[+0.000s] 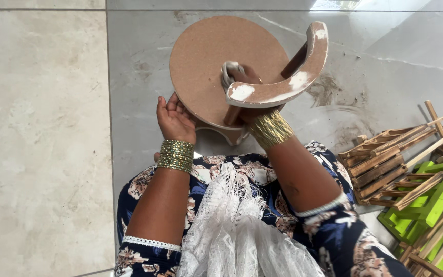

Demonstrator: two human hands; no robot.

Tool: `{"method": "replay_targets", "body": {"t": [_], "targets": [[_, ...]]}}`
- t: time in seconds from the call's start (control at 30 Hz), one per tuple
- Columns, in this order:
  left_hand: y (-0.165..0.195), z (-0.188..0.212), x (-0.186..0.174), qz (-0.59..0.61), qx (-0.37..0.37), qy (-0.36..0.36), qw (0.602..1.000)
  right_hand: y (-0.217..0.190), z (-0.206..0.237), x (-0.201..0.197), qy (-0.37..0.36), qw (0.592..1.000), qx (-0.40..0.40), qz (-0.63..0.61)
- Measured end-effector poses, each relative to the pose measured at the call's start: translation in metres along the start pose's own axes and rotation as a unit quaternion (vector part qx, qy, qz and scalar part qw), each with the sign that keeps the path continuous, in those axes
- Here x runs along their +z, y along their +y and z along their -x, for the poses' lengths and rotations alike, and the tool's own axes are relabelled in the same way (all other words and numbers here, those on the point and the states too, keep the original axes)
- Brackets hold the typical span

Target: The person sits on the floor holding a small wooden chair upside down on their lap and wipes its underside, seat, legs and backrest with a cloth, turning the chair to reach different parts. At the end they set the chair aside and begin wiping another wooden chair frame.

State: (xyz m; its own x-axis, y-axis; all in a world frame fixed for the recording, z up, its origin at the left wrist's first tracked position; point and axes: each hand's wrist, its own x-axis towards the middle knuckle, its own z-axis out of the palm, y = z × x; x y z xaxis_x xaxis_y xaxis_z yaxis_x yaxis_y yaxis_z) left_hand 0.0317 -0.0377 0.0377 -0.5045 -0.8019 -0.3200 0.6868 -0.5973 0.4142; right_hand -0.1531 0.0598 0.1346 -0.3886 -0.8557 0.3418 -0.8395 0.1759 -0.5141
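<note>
While we look down from the head camera, we see our left hand (174, 119) cupped against the rim of a round brown board (211, 61), fingers together and pressed to its edge; our right hand (243, 84) is mostly hidden behind a curved wooden piece (288, 77), and it seems wrapped around a dark post under that curve, though we cannot tell exactly how the fingers close; the whole item, a small stand, is tipped on its side just above our lap, over the pale tiled floor (42, 128). The curved piece carries patches of white (242, 92) with bare wood between, and the round board shows no white on the face towards us; so, by our judgement, the coating is partial, with much surface left bare. Gold bangles (176, 155) sit on both wrists; a white lace cloth (232, 225) lies over the flowered dress. Off to the right, a heap of small wooden racks (385, 164), some bright green (437, 200), rests on the floor.
</note>
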Motion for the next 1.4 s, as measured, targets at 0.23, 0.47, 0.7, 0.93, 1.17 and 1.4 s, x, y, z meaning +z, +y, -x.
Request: {"method": "replay_targets", "body": {"t": [0.23, 0.47, 0.7, 0.93, 1.17, 1.4], "targets": [[-0.009, -0.006, -0.007, -0.009, 0.057, -0.041, 0.997, -0.018, -0.042, 0.016, 0.086, 0.995, -0.019, 0.048], [-0.009, -0.004, -0.001, 0.002, 0.054, -0.065, 0.996, -0.025, 0.035, -0.031, -0.125, 0.992, -0.027, 0.019], [-0.01, 0.006, 0.005, -0.011, 0.054, -0.061, 0.997, 0.003, 0.126, -0.077, -0.087, 0.981, -0.173, -0.004], [-0.01, 0.016, 0.014, -0.06, 0.018, -0.049, 0.997, 0.053, 0.128, -0.083, 0.087, 0.982, -0.166, 0.001], [-0.019, 0.021, 0.023, -0.07, 0.003, -0.049, 0.996, 0.057, 0.131, -0.074, 0.16, 0.981, 0.042, -0.099], [-0.028, 0.0, 0.0, -0.034, -0.039, 0.004, 0.999, 0.005, 0.154, -0.057, 0.0, 0.98, -0.198, -0.012]]}}
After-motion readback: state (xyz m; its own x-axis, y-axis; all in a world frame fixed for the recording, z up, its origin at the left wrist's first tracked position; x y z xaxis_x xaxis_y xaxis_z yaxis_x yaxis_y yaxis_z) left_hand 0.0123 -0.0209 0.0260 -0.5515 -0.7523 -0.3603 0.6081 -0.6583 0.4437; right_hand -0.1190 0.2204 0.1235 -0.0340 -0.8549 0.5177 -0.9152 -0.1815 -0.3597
